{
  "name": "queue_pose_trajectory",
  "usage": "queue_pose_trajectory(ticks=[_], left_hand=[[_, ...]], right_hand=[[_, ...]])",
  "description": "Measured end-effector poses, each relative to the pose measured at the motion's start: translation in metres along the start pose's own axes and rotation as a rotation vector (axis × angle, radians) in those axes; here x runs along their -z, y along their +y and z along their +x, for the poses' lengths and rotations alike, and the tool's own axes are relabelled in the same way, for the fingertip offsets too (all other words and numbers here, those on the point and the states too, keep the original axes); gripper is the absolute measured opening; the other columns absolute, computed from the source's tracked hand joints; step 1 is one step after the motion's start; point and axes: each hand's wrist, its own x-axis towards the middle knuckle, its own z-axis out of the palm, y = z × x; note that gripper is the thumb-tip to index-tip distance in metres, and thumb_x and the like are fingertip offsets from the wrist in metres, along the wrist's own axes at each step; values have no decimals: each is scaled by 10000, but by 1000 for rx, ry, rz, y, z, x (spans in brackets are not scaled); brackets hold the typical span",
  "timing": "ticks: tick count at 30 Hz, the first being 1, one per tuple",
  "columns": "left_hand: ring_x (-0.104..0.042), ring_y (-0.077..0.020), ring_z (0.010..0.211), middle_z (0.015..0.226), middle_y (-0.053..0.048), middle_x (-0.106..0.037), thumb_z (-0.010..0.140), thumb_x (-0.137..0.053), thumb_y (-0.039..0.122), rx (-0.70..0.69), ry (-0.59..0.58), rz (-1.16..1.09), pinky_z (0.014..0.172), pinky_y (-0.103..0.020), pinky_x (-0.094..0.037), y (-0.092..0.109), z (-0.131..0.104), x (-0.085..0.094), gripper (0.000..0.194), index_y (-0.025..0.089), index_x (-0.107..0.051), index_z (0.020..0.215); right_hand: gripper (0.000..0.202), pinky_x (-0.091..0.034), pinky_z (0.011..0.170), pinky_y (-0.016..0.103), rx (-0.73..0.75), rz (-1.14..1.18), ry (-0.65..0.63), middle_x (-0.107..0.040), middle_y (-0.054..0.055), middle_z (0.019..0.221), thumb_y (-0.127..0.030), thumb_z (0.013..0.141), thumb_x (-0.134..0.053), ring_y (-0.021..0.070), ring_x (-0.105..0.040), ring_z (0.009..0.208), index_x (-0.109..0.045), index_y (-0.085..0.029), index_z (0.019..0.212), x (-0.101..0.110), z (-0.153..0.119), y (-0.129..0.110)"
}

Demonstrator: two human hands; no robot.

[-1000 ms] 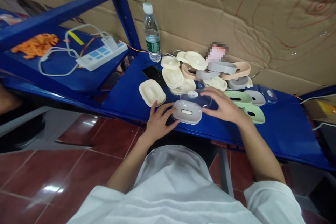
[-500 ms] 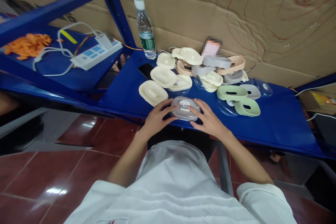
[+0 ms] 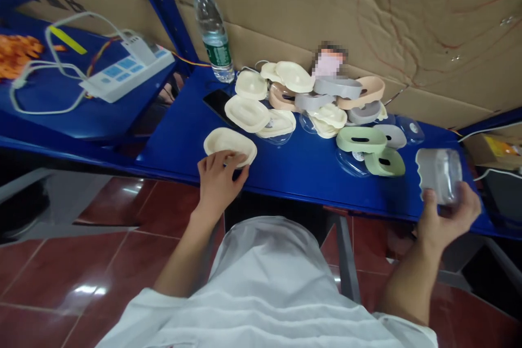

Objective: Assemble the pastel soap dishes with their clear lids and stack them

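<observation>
At the right end of the blue bench, my right hand (image 3: pixel 448 217) grips a grey oval box with a clear plastic cover (image 3: pixel 440 174). The box is tipped on its side above the surface, thumb on one side and fingers on the other. My left hand (image 3: pixel 220 179) is closed over the near edge of a shallow cream oval dish (image 3: pixel 228 141), its fingertips partly hidden against the rim. Behind that dish are more cream dishes (image 3: pixel 247 113). Green oval rings with slots (image 3: pixel 362 140) stand to the right, beside a clear cover (image 3: pixel 350 164).
A water bottle (image 3: pixel 214 38) stands at the back left, near a dark phone (image 3: pixel 218 103). Grey rings (image 3: pixel 336 87) and peach rings (image 3: pixel 369 89) are piled behind. Farther left are a power strip (image 3: pixel 126 76) and orange pieces (image 3: pixel 18 57). Cardboard (image 3: pixel 277 5) backs the bench.
Both hands were on the grey covered box at the front middle. My right hand has carried it far right and tipped it up; my left hand has shifted left onto the cream dish.
</observation>
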Motion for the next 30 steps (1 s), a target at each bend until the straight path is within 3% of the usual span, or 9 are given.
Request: queue_pose_trajectory(ticks=[4,9,12,15,16,18,20,25,30], left_hand=[[-698,-314,1101,1183,-100,-749,1045,-638,365,-197,-163,-68,953,-477,-489,23,0,0,220,272,-751,1209],[-667,-332,1278,1464,-135,-672,1075,-585,330,-329,-270,-172,999,-452,-515,75,-12,-7,381,248,-635,1444],[-596,-328,1417,1638,-139,-526,1078,-545,260,-399,-310,-242,1049,-436,-521,91,-17,-10,467,276,-551,1545],[-543,-327,1478,1666,-151,-486,1072,-528,216,-400,-262,-223,1122,-486,-490,84,-14,-10,460,288,-567,1525],[-539,-342,1478,1646,-156,-508,1069,-548,234,-366,-226,-186,1163,-538,-454,78,-12,-10,420,285,-601,1483],[-557,-367,1449,1567,-154,-586,1058,-611,305,-309,-176,-112,1222,-644,-357,62,-8,-8,312,281,-672,1363],[-604,-360,1386,1460,-143,-659,1041,-654,352,-289,-168,-68,1232,-676,-322,45,-6,-4,218,272,-713,1235],[-681,-328,1243,1318,-146,-704,1028,-658,346,-210,-118,-24,1162,-628,-417,11,-20,13,136,241,-723,1083],[-671,-333,1268,1350,-145,-700,1027,-643,357,-124,-41,-43,1126,-593,-450,-12,-37,24,142,247,-720,1075]], right_hand=[[869,-494,1086,685,-89,-150,-38,-678,262,1339,-835,717,-789,515,-645,1299,-768,-225,1336,-2,-9,76],[962,-411,1183,656,-90,-181,-353,-453,320,1620,-765,808,-772,510,-442,1527,-577,-197,1559,-27,-4,80],[919,-323,1199,749,-72,-212,-189,-344,346,1679,-694,936,-671,522,-310,1595,-445,-138,1632,-44,-2,34],[597,-350,1236,684,61,-72,80,-515,261,1601,-457,1081,-506,424,-451,1543,-482,-182,1611,-57,-18,-50],[572,-396,1216,666,169,26,-27,-582,230,1553,-419,1085,-506,406,-513,1499,-475,-218,1620,-61,-25,-82],[555,-475,1176,614,462,218,-515,-611,150,1554,-418,1075,-544,369,-577,1447,-483,-306,1615,-70,-37,-144],[524,-473,1188,578,624,326,-776,-580,107,1599,-409,1083,-543,335,-568,1459,-503,-329,1600,-85,-38,-196],[521,-390,1259,548,718,378,-834,-554,119,1623,-433,1125,-453,309,-461,1551,-508,-231,1602,-136,-12,-263],[578,-367,1250,637,730,260,-856,-607,173,1555,-507,1106,-475,370,-520,1481,-508,-212,1602,-153,-14,-252]])
